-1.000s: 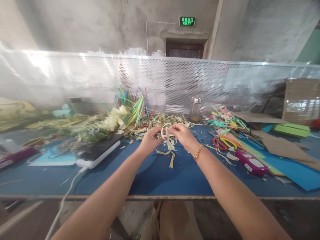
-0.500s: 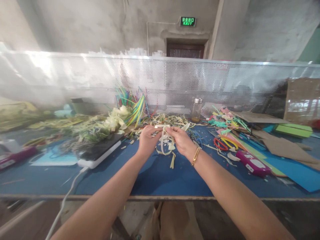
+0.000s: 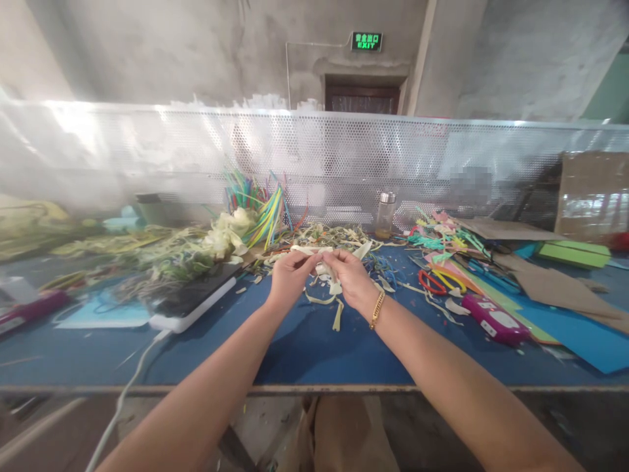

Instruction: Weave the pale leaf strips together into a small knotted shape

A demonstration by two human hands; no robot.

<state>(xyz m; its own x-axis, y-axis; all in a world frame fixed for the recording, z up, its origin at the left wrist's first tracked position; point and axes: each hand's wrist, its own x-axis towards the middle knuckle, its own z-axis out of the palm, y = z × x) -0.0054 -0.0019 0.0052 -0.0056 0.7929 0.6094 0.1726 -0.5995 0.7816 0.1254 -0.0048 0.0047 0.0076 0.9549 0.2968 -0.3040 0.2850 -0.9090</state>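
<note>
Left grip [image 3: 289, 278] and right grip [image 3: 351, 280] pinching pale strip [image 3: 303, 250] over mid-desk

Both grips closed down thumb-to-finger, tips nearly meeting. Strip sits right at the fingertips, between the two grips. One pale length shows just above the left grip's fingers, on the far-edge side; a bit more hangs just below where the tips come together. Exact wrap at the pinch point is covered by fingers, can't tell. Pale flap [image 3: 363, 250] sticks up just past the right grip; can't tell if it's the same piece.

Location: roughly centered between left and right edges of the desk [image 3: 334, 360], well in from the near edge. Pale curled scrap [image 3: 338, 314] lies on the blue surface just on the near-edge side of the grips. Pile of dry-looking strips [image 3: 339, 234] is behind them, toward the far edge.

Left of the grips: black-topped slab [image 3: 196, 318] with a white rim, white cable [image 3: 128, 387] running off the near edge. Heap of greenish strands [image 3: 181, 259] partly covers the slab. Colored-strip bundle [image 3: 270, 219] toward the far edge.

Right side: red loop [image 3: 432, 283] and yellow loop [image 3: 455, 280], purple case [image 3: 494, 321], blue sheet [image 3: 572, 337] near the near-right corner. Clear bottle [image 3: 386, 221] by the far edge, upright. Gold bracelet [image 3: 377, 310] on right wrist.
</note>
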